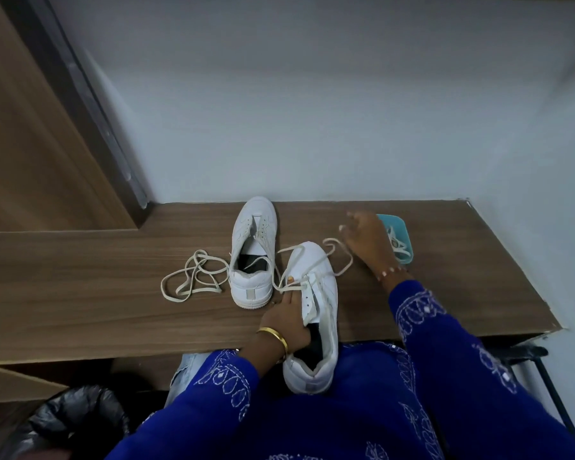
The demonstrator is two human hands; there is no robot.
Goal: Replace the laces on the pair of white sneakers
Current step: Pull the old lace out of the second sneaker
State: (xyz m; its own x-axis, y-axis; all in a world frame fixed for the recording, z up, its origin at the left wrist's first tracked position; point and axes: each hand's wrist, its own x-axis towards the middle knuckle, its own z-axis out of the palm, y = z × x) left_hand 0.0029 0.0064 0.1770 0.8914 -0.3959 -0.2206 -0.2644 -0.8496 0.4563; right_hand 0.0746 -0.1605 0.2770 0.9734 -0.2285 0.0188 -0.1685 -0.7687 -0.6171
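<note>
Behind right hand (365,242), half-hidden teal tray (400,227).

White sneakers (254,250), cream laces (193,277) — blue sleeves (445,343) (white embroidery), teal tray (399,227).

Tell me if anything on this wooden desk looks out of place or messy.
A loose white shoelace lies tangled on the brown wooden desk, left of the far white sneaker, which has no lace. The near white sneaker, held by the left hand, overhangs the desk's front edge.
</note>
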